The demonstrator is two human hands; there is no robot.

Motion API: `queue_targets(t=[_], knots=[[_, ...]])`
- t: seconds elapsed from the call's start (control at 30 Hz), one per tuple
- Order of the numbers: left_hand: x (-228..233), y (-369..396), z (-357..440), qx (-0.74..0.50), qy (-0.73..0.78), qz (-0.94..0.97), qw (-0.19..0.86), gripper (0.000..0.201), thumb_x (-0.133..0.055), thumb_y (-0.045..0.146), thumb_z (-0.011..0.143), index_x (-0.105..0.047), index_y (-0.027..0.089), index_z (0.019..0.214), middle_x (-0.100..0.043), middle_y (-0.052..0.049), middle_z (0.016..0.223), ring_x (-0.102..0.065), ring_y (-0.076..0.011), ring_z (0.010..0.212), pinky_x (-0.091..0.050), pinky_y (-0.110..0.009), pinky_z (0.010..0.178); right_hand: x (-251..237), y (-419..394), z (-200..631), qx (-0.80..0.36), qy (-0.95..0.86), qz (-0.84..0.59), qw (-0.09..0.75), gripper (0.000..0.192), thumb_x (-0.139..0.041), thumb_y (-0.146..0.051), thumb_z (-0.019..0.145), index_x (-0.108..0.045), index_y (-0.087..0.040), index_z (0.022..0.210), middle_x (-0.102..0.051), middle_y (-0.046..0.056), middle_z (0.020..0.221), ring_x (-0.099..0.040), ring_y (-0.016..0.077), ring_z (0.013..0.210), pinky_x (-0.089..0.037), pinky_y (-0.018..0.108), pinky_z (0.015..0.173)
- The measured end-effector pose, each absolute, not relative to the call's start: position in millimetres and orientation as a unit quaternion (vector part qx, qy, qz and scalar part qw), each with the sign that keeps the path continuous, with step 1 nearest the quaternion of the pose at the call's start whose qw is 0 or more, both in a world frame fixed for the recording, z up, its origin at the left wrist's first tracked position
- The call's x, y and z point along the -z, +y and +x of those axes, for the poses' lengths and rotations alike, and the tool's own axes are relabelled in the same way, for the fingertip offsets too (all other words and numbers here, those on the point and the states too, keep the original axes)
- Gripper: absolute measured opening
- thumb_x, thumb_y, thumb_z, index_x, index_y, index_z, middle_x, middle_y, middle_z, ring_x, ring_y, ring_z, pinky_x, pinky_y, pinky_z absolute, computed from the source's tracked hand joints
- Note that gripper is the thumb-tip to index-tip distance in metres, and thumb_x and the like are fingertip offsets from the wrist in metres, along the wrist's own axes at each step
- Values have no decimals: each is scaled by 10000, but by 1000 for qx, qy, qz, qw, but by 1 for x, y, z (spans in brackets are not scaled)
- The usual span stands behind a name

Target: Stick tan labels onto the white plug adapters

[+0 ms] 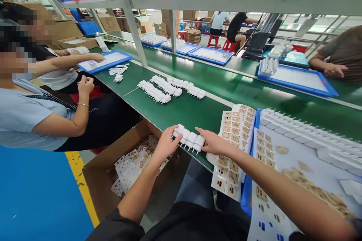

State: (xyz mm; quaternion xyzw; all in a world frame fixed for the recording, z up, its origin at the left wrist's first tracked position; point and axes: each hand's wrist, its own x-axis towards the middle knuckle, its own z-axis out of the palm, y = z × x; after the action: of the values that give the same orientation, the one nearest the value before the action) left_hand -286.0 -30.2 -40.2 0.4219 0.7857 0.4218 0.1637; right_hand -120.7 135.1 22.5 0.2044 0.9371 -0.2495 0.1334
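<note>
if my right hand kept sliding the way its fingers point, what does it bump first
The right hand points left along the table edge, fingertips already at the row of white plug adapters. Those come first, then likely the left hand at the row's far end.

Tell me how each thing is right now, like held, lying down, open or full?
left hand: gripping the row's left end
right hand: gripping the row's right end
row of white plugs: held at the table edge
cardboard box: open, holding peeled sheets
sticker sheets: lying flat, stacked
plug rows on belt: lying untouched

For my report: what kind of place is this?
Most likely an electronics assembly line: both hands, left hand and right hand, grip white plug adapters on a green conveyor belt, beside label sheets.
</note>
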Motion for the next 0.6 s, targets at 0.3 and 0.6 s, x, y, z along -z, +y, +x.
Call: queue_targets(t=[0.3,0.6], knots=[[43,-20,-370,-415,832,354,103,439,-570,427,952,-606,189,1319,-661,-131,1336,-609,-298,1236,-463,-416,1076,-6,139,-220,255,946,189,68,802,-711,-98,823,-357,-71,1542,-680,186,1242,-646,293,1155,-497,393,997],[34,-9,-479,-395,879,249,97,407,-575,437,994,-604,175,1304,-672,-121,1254,-665,-245,1109,-538,-442,988,9,121,-323,296,927,229,-5,382,-643,-362,976,-592,-179,1307,-627,101,1312,-656,243,1117,-577,463,936]])
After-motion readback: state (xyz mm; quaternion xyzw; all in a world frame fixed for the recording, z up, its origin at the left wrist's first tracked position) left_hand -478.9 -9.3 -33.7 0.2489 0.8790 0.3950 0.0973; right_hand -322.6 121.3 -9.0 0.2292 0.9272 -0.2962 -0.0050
